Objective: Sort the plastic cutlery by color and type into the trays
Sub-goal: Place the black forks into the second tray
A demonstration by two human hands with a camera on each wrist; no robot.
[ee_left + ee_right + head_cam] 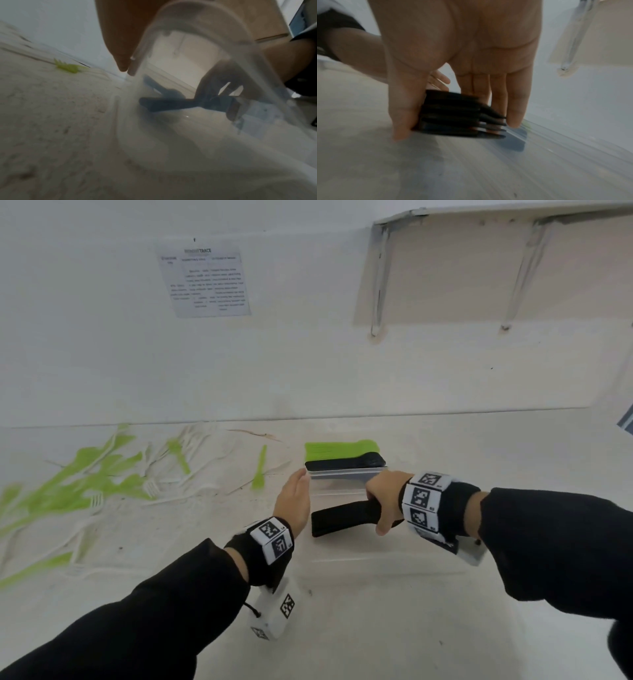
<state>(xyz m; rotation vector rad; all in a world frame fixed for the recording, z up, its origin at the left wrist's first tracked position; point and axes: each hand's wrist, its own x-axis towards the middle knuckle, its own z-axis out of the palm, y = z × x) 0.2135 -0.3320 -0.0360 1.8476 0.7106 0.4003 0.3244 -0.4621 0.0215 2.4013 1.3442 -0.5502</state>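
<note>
Bare workroom — white wall [308, 364], taped notice [205, 282]

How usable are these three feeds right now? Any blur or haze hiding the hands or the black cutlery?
Head view: loose green and white cutlery smeared by motion blur, wall edges bowed. Left wrist view: dim, black plastic cutlery stack hazy through clear plastic tray wall. Right wrist view: soft; right hand grips the stack, tines readable.

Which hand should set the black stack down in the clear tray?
Right. The right hand already pinches the black cutlery stack over the clear tray; the left hand is flat against the tray's left wall, steadying it.
</note>
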